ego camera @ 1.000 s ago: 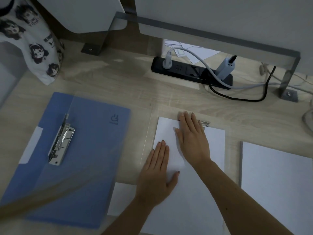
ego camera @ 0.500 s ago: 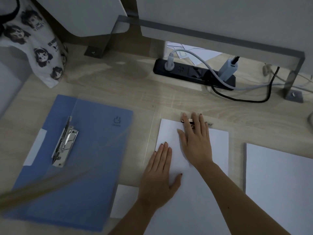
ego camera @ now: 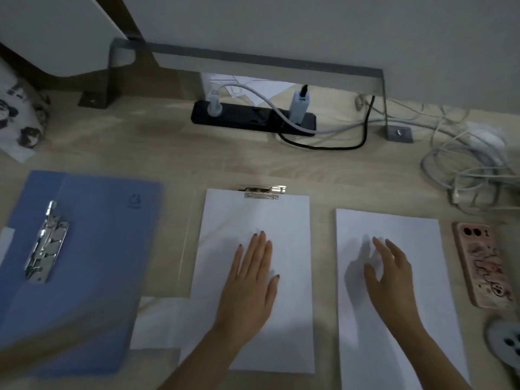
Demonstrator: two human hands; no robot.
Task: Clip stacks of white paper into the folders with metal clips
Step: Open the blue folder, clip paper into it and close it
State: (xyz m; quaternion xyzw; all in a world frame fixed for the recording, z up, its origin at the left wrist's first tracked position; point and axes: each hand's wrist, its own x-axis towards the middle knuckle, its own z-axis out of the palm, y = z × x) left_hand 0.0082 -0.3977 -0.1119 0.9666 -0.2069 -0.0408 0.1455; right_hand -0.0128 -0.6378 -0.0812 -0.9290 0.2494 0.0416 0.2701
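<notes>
Resting flat on clipped paper, left hand; right hand blurred, fingers loose, empty.

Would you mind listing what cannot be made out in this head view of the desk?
- Paper under the left hand: the hand hides that part of the clipped stack.
- Right hand: blurred, so contact with the loose stack is unclear.
- Blue folder: its lower corner is smeared by a blurred streak, and the left frame edge cuts it off.
- Round object: cut off by the right edge.
</notes>
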